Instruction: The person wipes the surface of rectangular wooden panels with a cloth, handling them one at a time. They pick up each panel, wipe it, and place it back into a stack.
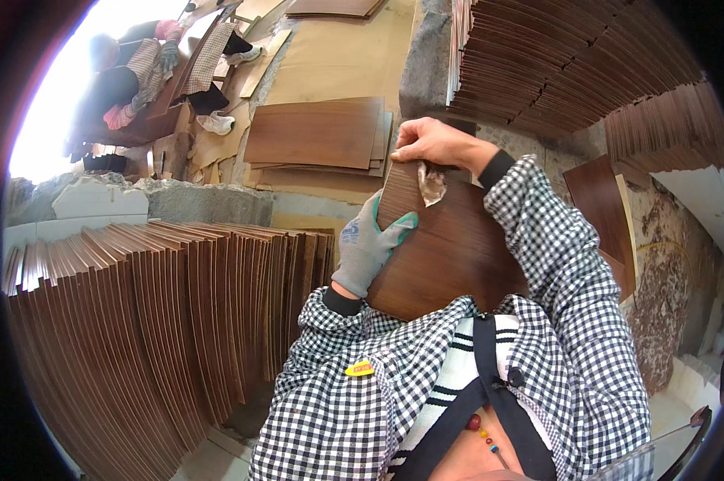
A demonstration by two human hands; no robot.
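A dark brown wood-grain panel (452, 252) is tilted in front of my chest. My left hand (365, 243), in a grey glove with green fingertips, grips its left edge, with the thumb lying on the face. My bare right hand (431, 143) is at the panel's far corner, its fingers bent against the edge. From under that hand hangs a crumpled whitish rag (432, 185), which lies against the panel's face. The right fingertips are partly hidden, as is the panel's near edge behind my checked sleeve.
Upright brown panels (157, 312) stand in a long row at left. A low stack of panels (316, 133) lies on cardboard (338, 57) ahead. More panels (554, 57) are piled at upper right. Another person (133, 78) in grey gloves works at upper left.
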